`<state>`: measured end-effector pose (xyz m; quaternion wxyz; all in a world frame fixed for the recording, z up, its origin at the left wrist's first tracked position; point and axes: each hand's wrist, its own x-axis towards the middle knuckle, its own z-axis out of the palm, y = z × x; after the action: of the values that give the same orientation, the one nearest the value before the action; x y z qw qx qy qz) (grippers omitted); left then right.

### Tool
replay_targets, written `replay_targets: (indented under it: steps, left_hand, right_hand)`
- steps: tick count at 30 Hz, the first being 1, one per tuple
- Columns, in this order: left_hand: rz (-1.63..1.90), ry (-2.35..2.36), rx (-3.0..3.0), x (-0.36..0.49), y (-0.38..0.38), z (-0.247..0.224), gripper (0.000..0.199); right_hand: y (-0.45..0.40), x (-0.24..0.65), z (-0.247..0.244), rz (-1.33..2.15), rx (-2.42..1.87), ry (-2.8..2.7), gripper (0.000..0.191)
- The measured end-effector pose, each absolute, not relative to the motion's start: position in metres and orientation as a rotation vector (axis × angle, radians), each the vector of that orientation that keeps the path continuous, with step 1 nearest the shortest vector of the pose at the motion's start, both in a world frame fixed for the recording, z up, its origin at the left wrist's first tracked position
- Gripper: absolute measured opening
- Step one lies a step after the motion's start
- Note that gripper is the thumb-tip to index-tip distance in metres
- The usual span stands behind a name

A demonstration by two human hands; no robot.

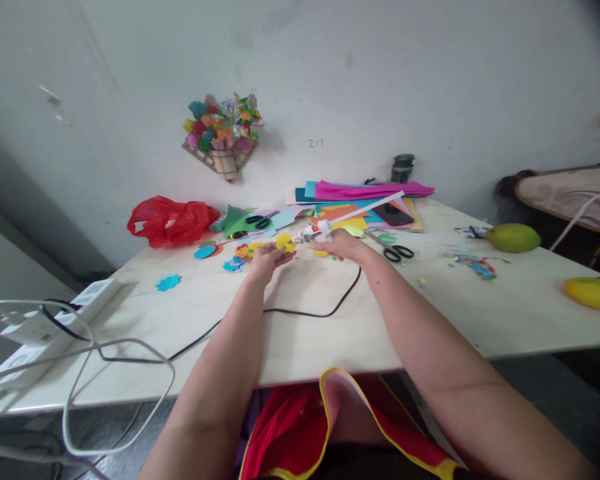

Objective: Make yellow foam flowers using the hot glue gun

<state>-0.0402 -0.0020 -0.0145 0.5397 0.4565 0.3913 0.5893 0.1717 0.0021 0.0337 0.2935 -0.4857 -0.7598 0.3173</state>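
My left hand [269, 257] pinches a yellow paper flower [286, 243] between thumb and fingers, a little above the table. Facing it, my right hand [346, 245] is wrapped round a white hot glue gun [322, 231], whose nozzle is at the flower; whether they touch I cannot tell. A long white glue stick [373, 207] sticks out of the gun's back toward the upper right. From under my right hand a black cord [313, 314] runs across the table. Just left of my left hand lie orange and yellow flower cutouts [249, 250] and blue ones [233, 265].
A red plastic bag [173, 220] and green-handled paper scraps sit behind on the left. Black scissors [398, 253] lie right of my hand. Coloured sheets [375, 191] are stacked at the back. A power strip [87, 300] with white cables lines the left edge; a mango [514, 237] is at right.
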Motion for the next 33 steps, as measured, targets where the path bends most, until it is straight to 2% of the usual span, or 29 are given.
replay_targets:
  steps: [14, 33]
  left_hand:
    - [1.390, 0.922, 1.088, -0.0402, -0.0022, -0.0144, 0.012]
    - [1.411, 0.902, 1.099, -0.0425, -0.0010, -0.0147, 0.014]
  right_hand:
    - [0.0028, 0.1704, 0.0317, 0.855, -1.253, -1.988, 0.033]
    - [0.0054, 0.1757, 0.0312, 0.972, -1.181, -1.902, 0.038]
